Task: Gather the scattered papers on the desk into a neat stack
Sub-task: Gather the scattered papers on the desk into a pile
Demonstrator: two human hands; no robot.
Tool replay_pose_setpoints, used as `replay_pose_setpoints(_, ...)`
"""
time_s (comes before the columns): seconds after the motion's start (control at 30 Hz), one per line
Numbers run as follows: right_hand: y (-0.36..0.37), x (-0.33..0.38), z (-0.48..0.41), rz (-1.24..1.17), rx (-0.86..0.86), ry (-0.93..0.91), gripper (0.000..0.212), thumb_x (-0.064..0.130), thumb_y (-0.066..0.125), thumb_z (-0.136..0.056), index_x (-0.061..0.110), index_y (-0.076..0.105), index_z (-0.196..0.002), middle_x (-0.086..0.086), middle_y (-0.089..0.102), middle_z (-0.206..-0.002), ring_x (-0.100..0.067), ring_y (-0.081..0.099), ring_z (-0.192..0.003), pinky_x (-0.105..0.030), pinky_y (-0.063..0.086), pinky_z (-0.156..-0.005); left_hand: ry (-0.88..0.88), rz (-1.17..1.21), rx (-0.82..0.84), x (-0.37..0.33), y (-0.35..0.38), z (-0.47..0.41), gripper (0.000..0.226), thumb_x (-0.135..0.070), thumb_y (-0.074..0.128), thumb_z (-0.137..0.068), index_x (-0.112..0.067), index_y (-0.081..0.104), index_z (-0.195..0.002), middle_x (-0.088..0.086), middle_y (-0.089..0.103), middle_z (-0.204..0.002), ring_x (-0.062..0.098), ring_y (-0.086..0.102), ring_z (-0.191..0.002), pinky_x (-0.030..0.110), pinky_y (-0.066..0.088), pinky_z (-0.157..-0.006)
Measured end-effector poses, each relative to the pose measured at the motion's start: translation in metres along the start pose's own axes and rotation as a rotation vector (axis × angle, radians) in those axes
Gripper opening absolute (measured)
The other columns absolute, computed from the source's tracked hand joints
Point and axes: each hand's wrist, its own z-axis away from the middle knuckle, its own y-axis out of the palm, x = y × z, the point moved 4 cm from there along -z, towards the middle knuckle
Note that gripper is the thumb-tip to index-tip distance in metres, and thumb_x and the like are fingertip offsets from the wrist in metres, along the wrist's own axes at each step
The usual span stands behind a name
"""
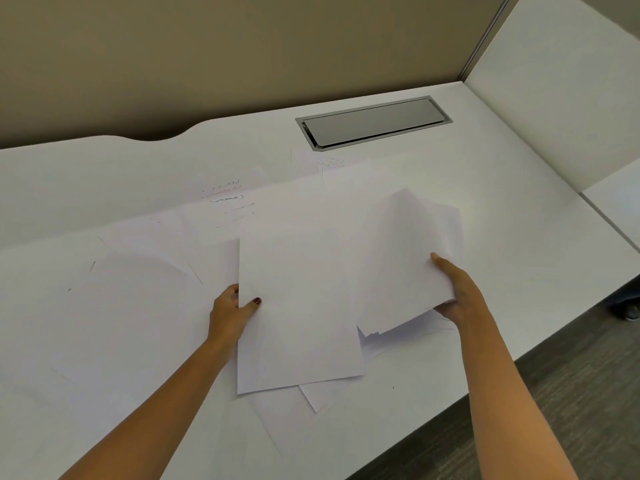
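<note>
White papers lie scattered over the white desk (519, 209). My left hand (232, 310) grips the left edge of a blank sheet (298, 306), thumb on top, holding it slightly above the other papers. My right hand (453, 289) holds a bunch of several sheets (405, 261) by its right edge, lifted and tilted. More loose sheets (131, 306) lie flat to the left. A sheet with handwriting (228, 199) sits farther back. Another corner of paper (317, 398) pokes out beneath the blank sheet.
A grey metal cable hatch (374, 121) is set into the desk at the back. A tan partition (242, 53) closes the rear and a white panel (561, 91) the right side. The desk's front edge runs diagonally at right, above dark carpet (571, 393).
</note>
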Motion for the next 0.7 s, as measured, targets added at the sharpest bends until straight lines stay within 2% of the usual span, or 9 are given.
replay_pose_setpoints(0.17,-0.022,-0.003,-0.005,0.247,-0.19,-0.056,0.063,0.021,0.085,-0.064,0.007,0.058,-0.119,-0.011,0.065,-0.111,-0.031,0.062,-0.098,-0.037,0.055,-0.072,0.004,0.015,0.0,-0.001,-0.002,-0.001,0.037,-0.013,0.067,-0.086,-0.012,0.055,-0.121,0.0,0.061,-0.111,0.023,0.06,-0.099,0.036,0.05,-0.089)
replay_pose_setpoints(0.27,-0.029,-0.005,-0.006,0.549,-0.315,-0.093,0.069,0.029,0.088,-0.056,0.006,0.06,-0.115,-0.01,0.064,-0.112,-0.034,0.06,-0.101,-0.042,0.054,-0.078,0.006,0.024,0.004,0.0,-0.003,-0.004,0.036,-0.012,0.067,-0.086,-0.012,0.056,-0.12,0.001,0.062,-0.112,0.022,0.06,-0.099,0.036,0.05,-0.09)
replay_pose_setpoints(0.33,-0.03,-0.007,-0.006,0.759,-0.394,-0.098,0.064,0.035,0.087,-0.057,0.007,0.063,-0.11,-0.009,0.065,-0.106,-0.035,0.06,-0.101,-0.044,0.052,-0.081,0.012,0.019,0.007,-0.001,-0.003,-0.004,0.036,-0.012,0.066,-0.086,-0.011,0.056,-0.121,0.001,0.061,-0.112,0.022,0.06,-0.098,0.035,0.05,-0.09)
replay_pose_setpoints(0.4,-0.029,-0.009,-0.006,0.864,-0.412,-0.112,0.049,0.036,0.086,-0.058,0.005,0.068,-0.093,-0.011,0.068,-0.092,-0.037,0.063,-0.093,-0.04,0.048,-0.069,0.016,0.02,0.011,-0.002,-0.003,-0.005,0.037,-0.012,0.067,-0.086,-0.01,0.056,-0.122,0.002,0.062,-0.113,0.022,0.06,-0.1,0.036,0.05,-0.091)
replay_pose_setpoints(0.5,-0.023,-0.007,-0.004,0.922,-0.398,-0.15,0.031,0.024,0.084,-0.067,0.002,0.07,-0.084,-0.015,0.069,-0.088,-0.035,0.062,-0.082,-0.033,0.045,-0.064,0.023,0.013,0.015,-0.004,-0.002,-0.005,0.038,-0.013,0.067,-0.086,-0.01,0.056,-0.123,0.004,0.062,-0.116,0.023,0.06,-0.101,0.037,0.05,-0.092)
replay_pose_setpoints(0.63,-0.012,0.003,0.004,0.942,-0.457,-0.356,0.027,0.015,0.076,-0.078,-0.001,0.07,-0.099,-0.02,0.07,-0.1,-0.033,0.061,-0.084,-0.032,0.048,-0.077,0.042,-0.004,0.024,-0.006,-0.003,-0.005,0.04,-0.013,0.066,-0.087,-0.011,0.055,-0.124,0.007,0.063,-0.121,0.024,0.061,-0.102,0.037,0.05,-0.093)
replay_pose_setpoints(0.7,-0.011,0.008,0.014,0.825,-0.549,-0.48,0.022,0.015,0.073,-0.082,-0.001,0.068,-0.096,-0.018,0.07,-0.098,-0.029,0.058,-0.079,-0.035,0.052,-0.084,0.059,-0.03,0.032,-0.009,-0.003,-0.005,0.041,-0.014,0.065,-0.087,-0.013,0.054,-0.126,0.007,0.062,-0.123,0.025,0.061,-0.106,0.039,0.05,-0.095)
